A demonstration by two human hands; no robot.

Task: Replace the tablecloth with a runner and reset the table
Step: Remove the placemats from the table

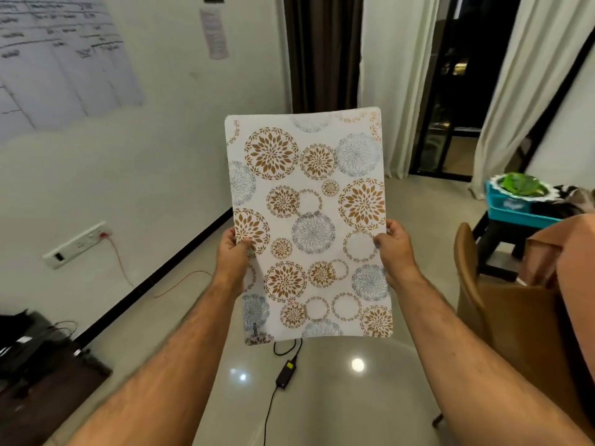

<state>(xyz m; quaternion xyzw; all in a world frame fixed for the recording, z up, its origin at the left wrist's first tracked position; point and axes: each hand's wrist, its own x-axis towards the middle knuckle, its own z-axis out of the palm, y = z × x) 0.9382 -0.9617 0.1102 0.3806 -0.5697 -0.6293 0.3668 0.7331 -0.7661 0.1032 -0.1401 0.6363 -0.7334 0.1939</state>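
White patterned mat [309, 220] held upright, long axis vertical, left hand [232, 252] and right hand [394, 244] pinching its side edges.

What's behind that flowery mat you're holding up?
Around the mat show a white wall, dark curtain and tiled floor. Whatever lies directly behind the mat is covered.

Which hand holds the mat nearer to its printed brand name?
The left hand; the name sits at the placemat's lower left corner, below it, unlike the right hand.
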